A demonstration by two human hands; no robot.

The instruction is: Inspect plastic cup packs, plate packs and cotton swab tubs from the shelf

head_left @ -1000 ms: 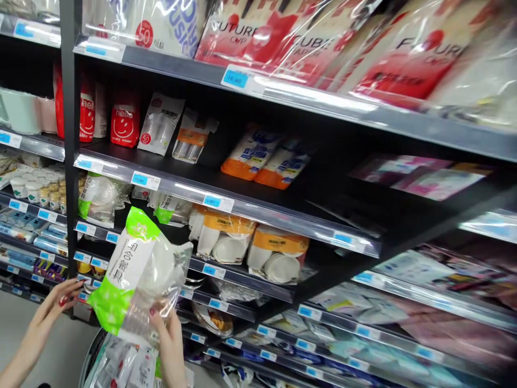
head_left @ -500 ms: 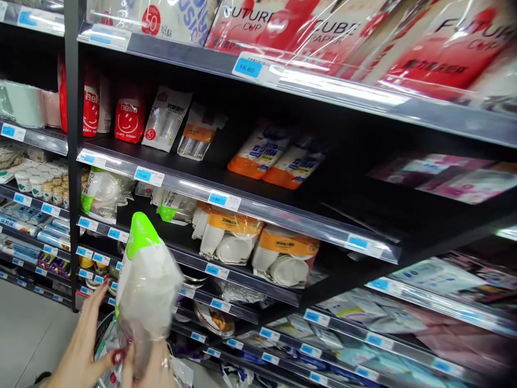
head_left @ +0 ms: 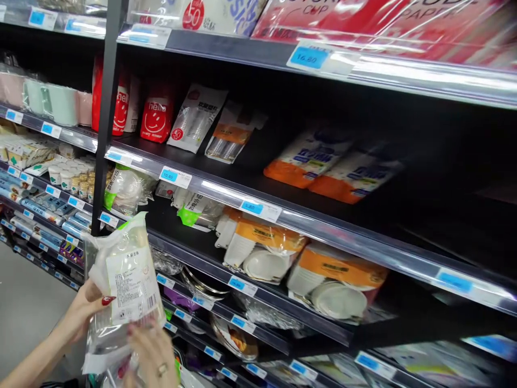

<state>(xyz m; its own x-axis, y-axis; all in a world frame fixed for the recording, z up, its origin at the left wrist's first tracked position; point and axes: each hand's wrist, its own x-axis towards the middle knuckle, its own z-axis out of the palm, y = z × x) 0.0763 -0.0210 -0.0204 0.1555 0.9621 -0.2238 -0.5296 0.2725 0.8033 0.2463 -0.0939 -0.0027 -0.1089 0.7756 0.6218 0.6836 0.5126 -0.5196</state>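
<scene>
My left hand (head_left: 91, 302) grips a clear plastic pack (head_left: 129, 275) by its left side, the red-nailed thumb lying on the front. The pack has a green strip at its top and a white label with small print and a barcode facing me. What lies inside it is hard to make out. My right hand (head_left: 155, 353), with a ring on one finger, is at the pack's lower right; its fingers are blurred but look apart. Whether they touch the pack I cannot tell. Below the hands, another clear bag is partly hidden.
A dark shelf rack holds red "hello" packs (head_left: 156, 118), a clear cup pack (head_left: 197, 118), orange-and-white packs (head_left: 305, 159) and packs of white bowls (head_left: 264, 253). A black upright post (head_left: 105, 113) stands at left. Shelf edges carry blue price tags (head_left: 258, 207).
The pack has been turned so its printed label faces me. My left hand, open beside it before, now holds it; my right hand has come off its lower end. The view has shifted left.
</scene>
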